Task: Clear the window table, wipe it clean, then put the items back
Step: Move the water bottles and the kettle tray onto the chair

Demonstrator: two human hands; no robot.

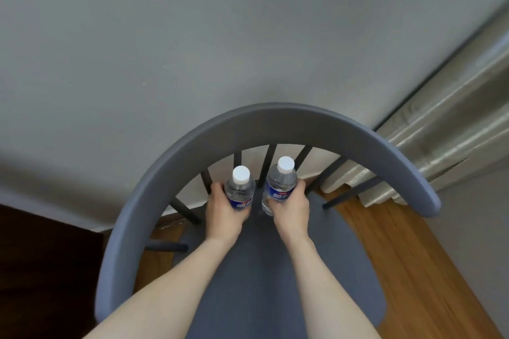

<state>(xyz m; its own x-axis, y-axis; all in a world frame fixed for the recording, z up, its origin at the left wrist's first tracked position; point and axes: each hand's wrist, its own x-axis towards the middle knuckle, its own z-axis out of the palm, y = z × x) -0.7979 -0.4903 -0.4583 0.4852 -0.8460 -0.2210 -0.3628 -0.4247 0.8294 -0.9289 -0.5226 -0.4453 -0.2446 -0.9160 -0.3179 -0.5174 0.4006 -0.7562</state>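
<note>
1. While both arms reach forward from the bottom of the frame, the left hand (223, 209) grips the left bottle (239, 190), its fingers curled round the lower half over the blue label.
2. Right of it, the right hand (292, 205) grips the right bottle (278, 187) the same way, thumb and fingers wrapped round the label.
3. Both bottles are clear with white caps, upright, close side by side but apart, at centre frame.
4. They are over the back of the grey seat (261, 270) of a chair (275, 121); whether they touch it I cannot tell.
5. Its curved backrest arches round them, dark spindles behind.
6. A grey wall (192, 36) fills the upper frame, a beige curtain (454, 124) hangs at right, and wood floor (407, 256) shows lower right.
</note>
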